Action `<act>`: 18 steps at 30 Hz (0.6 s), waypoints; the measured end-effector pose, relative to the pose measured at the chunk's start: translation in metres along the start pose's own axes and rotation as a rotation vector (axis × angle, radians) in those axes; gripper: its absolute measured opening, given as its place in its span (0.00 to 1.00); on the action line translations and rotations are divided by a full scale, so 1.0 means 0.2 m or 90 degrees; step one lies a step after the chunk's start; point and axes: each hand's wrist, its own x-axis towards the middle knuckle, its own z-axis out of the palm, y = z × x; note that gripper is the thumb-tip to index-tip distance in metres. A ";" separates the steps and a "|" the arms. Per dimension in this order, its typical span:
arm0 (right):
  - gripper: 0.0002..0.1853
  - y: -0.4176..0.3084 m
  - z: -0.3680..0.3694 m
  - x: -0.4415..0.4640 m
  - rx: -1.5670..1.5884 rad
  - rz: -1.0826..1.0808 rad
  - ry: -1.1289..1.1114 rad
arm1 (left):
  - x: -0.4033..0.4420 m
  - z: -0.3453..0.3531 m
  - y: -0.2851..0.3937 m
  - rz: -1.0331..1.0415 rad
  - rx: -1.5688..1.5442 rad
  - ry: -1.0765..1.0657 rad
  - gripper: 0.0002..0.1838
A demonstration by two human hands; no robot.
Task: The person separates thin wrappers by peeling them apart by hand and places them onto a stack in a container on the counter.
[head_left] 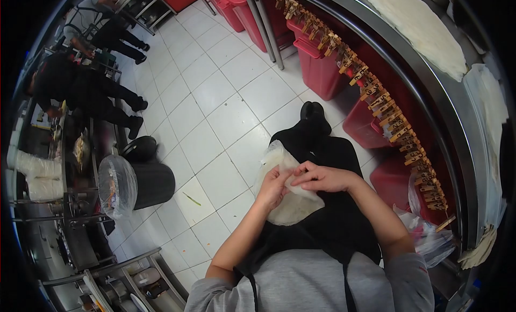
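In front of my lap I hold a pale, semi-translucent plastic bag (294, 205), its upper part crumpled and its lower part hanging flat. My left hand (275, 187) pinches its gathered edge between thumb and fingers. Close beside it, my right hand (314, 177) has bent fingers closed on the same edge, nearly touching the left. Whether anything lies inside the bag I cannot tell. Behind it are my black apron and trousers (344, 156).
On my right, a metal counter (400, 48) carries long whitish sheets (416, 27), with numbered wooden clothespins (384, 99) strung along its side. Red bins (317, 70) stand below. To the left are a lined black bin (153, 183), shelving and co-workers (75, 83).
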 end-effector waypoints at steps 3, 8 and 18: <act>0.16 -0.07 -0.02 -0.04 0.046 0.014 -0.084 | 0.02 -0.06 -0.03 0.038 -0.040 -0.024 0.10; 0.10 -0.02 0.01 -0.02 0.191 0.045 0.161 | 0.03 -0.08 -0.01 0.018 -0.142 -0.065 0.09; 0.11 0.02 0.05 0.04 0.088 -0.010 0.307 | -0.04 -0.04 -0.01 0.027 -0.112 -0.064 0.11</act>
